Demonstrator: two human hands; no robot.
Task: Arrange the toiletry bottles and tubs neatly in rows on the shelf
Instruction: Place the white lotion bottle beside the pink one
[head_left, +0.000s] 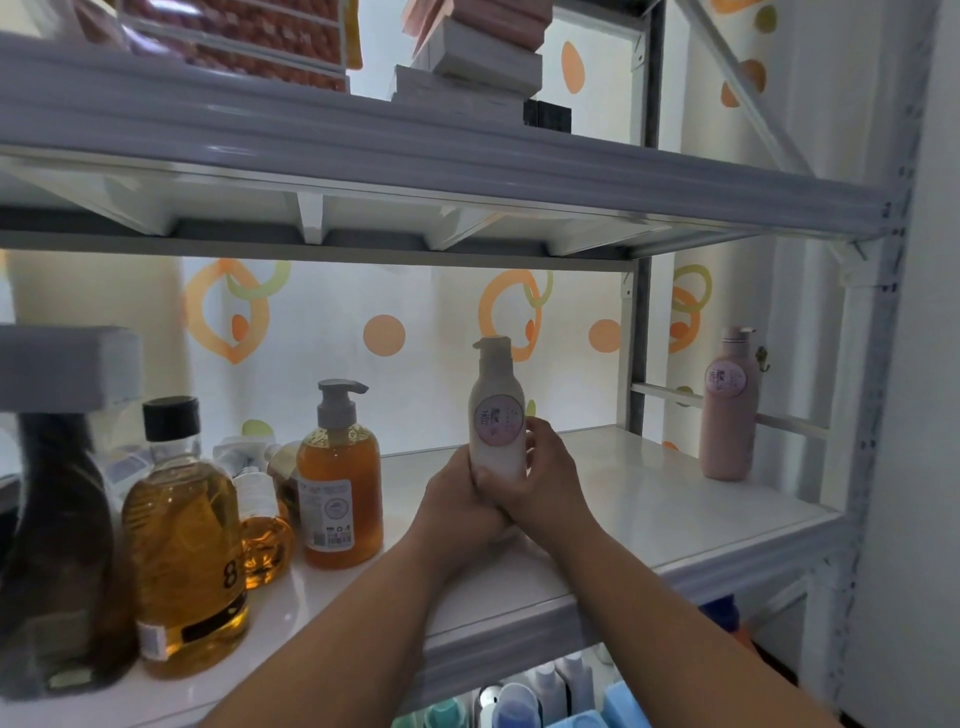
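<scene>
White plastic bottle with round pink label (496, 415): stood upright over the middle of the glossy white shelf (675, 499), base hidden. Left hand (460, 501) and right hand (548, 467) both gripped its lower half. Tall pink bottle (727, 410): stood far right, well apart. Amber pump-dispenser bottle (340, 483): stood left.

One view only: head-worn wide-angle camera, close before middle shelf (675, 499), facing forward, slightly above its board; underside of upper shelf (467, 156) overhead.
</scene>
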